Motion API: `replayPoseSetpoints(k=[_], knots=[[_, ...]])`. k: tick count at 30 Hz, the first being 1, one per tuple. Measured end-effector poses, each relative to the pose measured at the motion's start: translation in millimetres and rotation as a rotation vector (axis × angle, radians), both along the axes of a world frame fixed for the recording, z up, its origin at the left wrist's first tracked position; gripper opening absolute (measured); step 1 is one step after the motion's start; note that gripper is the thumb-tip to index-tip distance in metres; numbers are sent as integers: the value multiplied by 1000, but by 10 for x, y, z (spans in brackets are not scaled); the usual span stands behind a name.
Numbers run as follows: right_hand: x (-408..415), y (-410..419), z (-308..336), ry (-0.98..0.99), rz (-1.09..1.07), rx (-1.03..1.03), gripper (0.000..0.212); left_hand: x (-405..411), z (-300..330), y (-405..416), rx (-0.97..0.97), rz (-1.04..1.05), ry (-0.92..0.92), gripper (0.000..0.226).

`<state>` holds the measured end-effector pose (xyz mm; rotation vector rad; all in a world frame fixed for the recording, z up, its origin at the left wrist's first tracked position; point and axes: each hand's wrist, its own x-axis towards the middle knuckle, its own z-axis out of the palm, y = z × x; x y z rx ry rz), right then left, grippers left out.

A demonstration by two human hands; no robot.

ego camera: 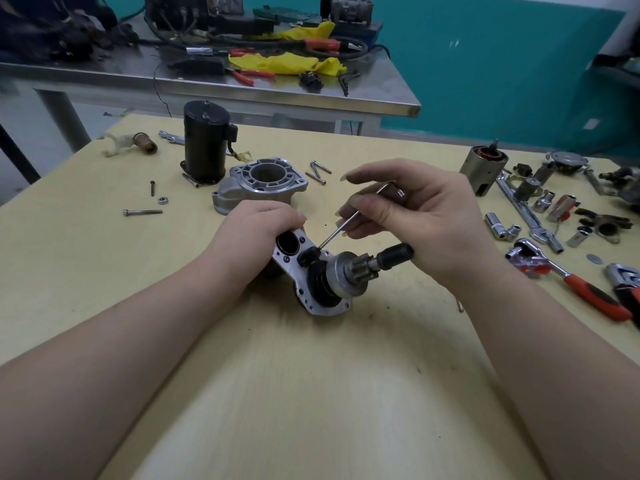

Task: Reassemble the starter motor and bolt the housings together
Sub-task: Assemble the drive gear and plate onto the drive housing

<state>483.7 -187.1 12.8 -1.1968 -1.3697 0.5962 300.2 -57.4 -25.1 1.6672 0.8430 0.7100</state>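
My left hand [258, 226] grips the upper end of a silver starter housing plate [304, 271] that rests on the yellow table. A pinion gear with a black shaft tip [367, 266] sticks out of the plate toward the right. My right hand [415, 216] pinches a small hex key [349, 220], its tip set at a screw on the plate beside a black lever part [308, 255]. Behind my hands lie the grey nose housing [263, 181], the black motor body [205, 143] and the armature housing [483, 169].
Loose bolts [142, 212], a nut [162, 200] and more screws [320, 171] lie on the table's far left and middle. Sockets, wrenches and a red-handled ratchet [568, 282] crowd the right side. A steel bench [242, 88] with tools and yellow cloth stands behind.
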Motion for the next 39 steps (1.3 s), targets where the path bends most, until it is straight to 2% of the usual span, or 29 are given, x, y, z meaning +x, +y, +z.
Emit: replayPoseSetpoints(k=[5,8,21,26,30,32,35,39], knots=[[-60,38,-15,38,-10,-4,26,-1,-11,21,34,-12,44,47],[-87,79,-47,10,-24,14,30,3,-2,25,58,-18,47,49],[-38,67,-60,-135,-32,44,26,-3,26,4,25,-17,62,50],[54,7,90,-269,68,-143,29,1,47,-25,-16,8,40,38],[41,-33,207,-183,214,-313,39,-22,79,-56,-13,-4,27,26],[1,-32,219,-219,217,-379,42,-25,87,-54,12,-4,31,26],[-35,3,289,-355,166,-469,41,-27,74,-45,11,11,29,30],[-46,96,462,-665,87,-605,22,-32,62,-35,-12,10,34,31]])
